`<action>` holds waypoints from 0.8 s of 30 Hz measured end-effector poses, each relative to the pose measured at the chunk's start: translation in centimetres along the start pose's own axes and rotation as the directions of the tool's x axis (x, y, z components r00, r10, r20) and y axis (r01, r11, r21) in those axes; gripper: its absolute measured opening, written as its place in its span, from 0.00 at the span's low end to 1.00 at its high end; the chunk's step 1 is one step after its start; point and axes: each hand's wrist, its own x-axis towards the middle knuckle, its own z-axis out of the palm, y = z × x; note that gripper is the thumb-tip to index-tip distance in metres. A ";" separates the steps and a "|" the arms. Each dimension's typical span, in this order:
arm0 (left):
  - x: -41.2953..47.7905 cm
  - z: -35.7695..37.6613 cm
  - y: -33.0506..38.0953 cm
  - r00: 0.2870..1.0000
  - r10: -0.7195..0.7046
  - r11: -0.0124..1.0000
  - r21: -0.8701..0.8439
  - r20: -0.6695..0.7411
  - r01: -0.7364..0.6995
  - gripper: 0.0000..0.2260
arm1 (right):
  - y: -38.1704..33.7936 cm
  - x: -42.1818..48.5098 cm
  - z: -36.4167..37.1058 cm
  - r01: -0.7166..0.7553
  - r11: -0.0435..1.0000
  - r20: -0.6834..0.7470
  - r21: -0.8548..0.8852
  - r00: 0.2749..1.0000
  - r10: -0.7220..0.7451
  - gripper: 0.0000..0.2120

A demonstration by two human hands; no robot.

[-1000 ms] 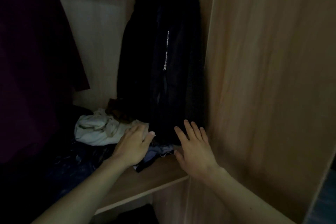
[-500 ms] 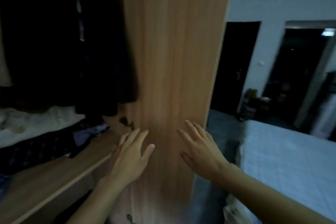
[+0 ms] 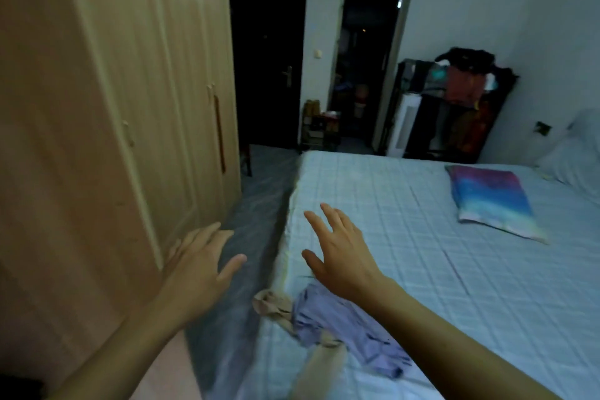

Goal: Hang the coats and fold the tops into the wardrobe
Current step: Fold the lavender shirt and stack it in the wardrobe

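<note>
— What goes in next?

— The lilac top point(image 3: 331, 325). It lies crumpled at the near edge of the bed point(image 3: 406, 237), just under my right wrist, with a beige garment point(image 3: 271, 302) bunched against it.

— And your hands?

— Both are empty with fingers spread, and they are apart. My left hand point(image 3: 198, 256) is close by the wardrobe point(image 3: 113, 140), and my right hand point(image 3: 341, 256) hovers over the sheet.

— How will it handle?

— It looks thin, light and floppy, so it won't hold a shape. I'd pinch both shoulders, lift it clear of the beige piece, then spread it flat to fold. The tie-dye top point(image 3: 493, 201) further up the bed looks folded, so I'd scoop that one from beneath.
</note>
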 end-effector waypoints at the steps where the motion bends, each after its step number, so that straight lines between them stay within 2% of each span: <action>1: 0.9 1.7 2.5 1.000 0.018 1.000 -0.005 0.024 -0.018 0.40 | 2.8 -0.7 -0.2 -0.021 1.000 0.000 -0.001 1.000 0.021 0.32; 6: 3.7 10.3 14.2 0.988 0.102 0.993 -0.078 0.119 -0.093 0.34 | 16.2 -4.1 -1.1 -0.133 0.991 0.039 0.015 0.990 0.132 0.32; 11: 4.7 15.9 20.5 0.973 0.107 0.989 -0.121 0.202 -0.084 0.31 | 25.6 -6.5 -1.2 -0.203 0.979 0.113 0.008 0.973 0.201 0.32; 18: 7.3 20.7 23.5 0.952 0.128 0.989 -0.108 0.278 -0.101 0.26 | 32.6 -8.0 1.7 -0.265 0.964 0.195 0.029 0.947 0.254 0.32; 22: 9.5 24.8 25.1 0.919 0.185 0.976 -0.172 0.349 -0.131 0.32 | 35.5 -8.5 3.6 -0.312 0.950 0.246 -0.010 0.920 0.305 0.32; 24: 10.5 27.5 26.3 0.897 0.209 0.971 -0.194 0.391 -0.142 0.29 | 36.5 -8.6 4.8 -0.335 0.942 0.274 -0.025 0.904 0.329 0.32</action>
